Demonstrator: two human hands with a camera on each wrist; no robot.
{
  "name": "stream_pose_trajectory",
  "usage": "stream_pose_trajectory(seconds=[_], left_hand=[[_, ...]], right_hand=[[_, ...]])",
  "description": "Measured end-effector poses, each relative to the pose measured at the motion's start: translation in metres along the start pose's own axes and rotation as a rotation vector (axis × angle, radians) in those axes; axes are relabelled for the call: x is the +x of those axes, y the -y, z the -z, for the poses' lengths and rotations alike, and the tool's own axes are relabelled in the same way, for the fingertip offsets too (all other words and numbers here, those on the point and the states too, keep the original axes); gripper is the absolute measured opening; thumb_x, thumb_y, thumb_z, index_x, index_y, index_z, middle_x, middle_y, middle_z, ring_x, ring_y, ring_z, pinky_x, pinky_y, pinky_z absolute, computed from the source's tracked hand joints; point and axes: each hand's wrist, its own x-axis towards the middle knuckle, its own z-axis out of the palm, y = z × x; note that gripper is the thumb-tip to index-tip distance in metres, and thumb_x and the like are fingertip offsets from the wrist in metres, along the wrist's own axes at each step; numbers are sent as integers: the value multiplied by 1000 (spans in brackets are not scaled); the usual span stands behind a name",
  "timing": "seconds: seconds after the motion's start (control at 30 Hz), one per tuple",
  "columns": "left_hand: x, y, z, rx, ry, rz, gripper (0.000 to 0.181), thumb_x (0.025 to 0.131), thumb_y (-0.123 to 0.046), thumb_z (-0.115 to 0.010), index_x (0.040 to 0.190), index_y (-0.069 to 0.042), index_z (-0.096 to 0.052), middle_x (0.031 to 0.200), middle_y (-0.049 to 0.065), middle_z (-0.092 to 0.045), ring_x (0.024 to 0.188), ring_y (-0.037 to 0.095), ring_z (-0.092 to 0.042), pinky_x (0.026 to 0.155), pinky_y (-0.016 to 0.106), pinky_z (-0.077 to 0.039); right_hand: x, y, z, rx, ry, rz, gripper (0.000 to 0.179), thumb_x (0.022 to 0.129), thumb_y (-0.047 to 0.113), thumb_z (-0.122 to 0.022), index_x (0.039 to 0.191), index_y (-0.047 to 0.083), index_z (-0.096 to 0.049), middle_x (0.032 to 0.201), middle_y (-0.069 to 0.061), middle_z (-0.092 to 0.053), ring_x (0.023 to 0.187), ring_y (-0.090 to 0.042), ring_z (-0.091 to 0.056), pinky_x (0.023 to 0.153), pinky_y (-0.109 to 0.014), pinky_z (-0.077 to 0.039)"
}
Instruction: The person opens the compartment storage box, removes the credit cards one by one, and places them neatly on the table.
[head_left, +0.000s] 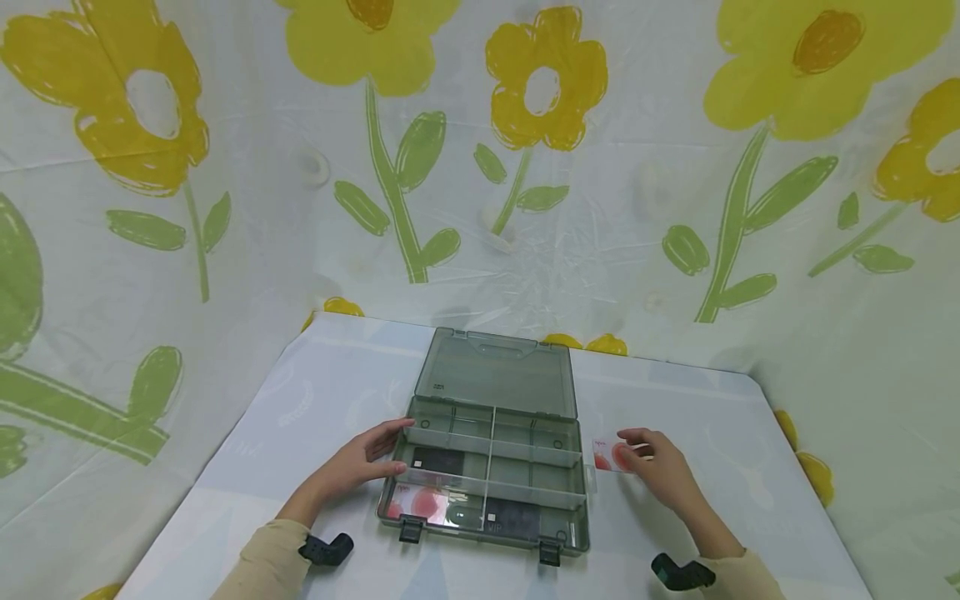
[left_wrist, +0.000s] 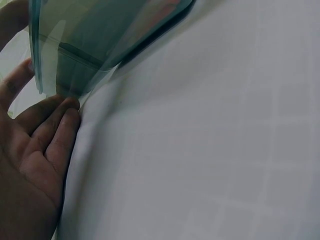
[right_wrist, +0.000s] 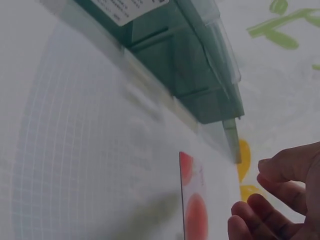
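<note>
Fingers of our right hand (head_left: pixel 662 467) are curving loosely, gripping nothing, beside a white card (head_left: pixel 604 457) that is lying flat on the worktop (head_left: pixel 750 475), just left of their tips, and showing red-orange rounds and small pink lettering. On our left hand (head_left: pixel 362 457), straighter fingers are resting against the edge of a translucent grey-green box (head_left: pixel 513 472).

A white card (head_left: pixel 604 456) with red circles lies just right of an open, divided, translucent grey-green box (head_left: pixel 525 472).
</note>
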Motion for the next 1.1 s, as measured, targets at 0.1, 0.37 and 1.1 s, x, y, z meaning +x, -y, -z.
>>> stream_pose_trajectory(seconds=[0.1, 0.37, 1.1], left_hand=[[0, -1, 0, 6, -2, 0, 71, 94, -23, -76, 155, -15, -42, 161, 15, -36, 149, 40, -30, 122, 50, -28], [-1, -2, -1, 16, -9, 5, 72, 93, -24, -76, 155, -14, -42, 161, 15, -37, 149, 40, -30, 122, 50, -28], [-1, -4, 0, 6, 5, -15, 72, 94, -24, -76, 156, -12, -40, 161, 17, -36, 149, 41, -29, 122, 49, -28]], right_hand=[[-3, 6, 1, 9, 9, 12, 33, 99, 19, -66, 129, 3, -65, 123, -18, -63, 108, -32, -63, 88, -46, -60], [-9, 25, 0, 39, 40, 24, 29, 98, 13, -67, 126, 5, -68, 106, -7, -68, 93, -21, -63, 75, -30, -57], [-28, 60, -6, 211, 267, 195, 31, 100, 20, -67, 119, -5, -69, 106, -14, -71, 83, -18, -70, 70, -28, -63]])
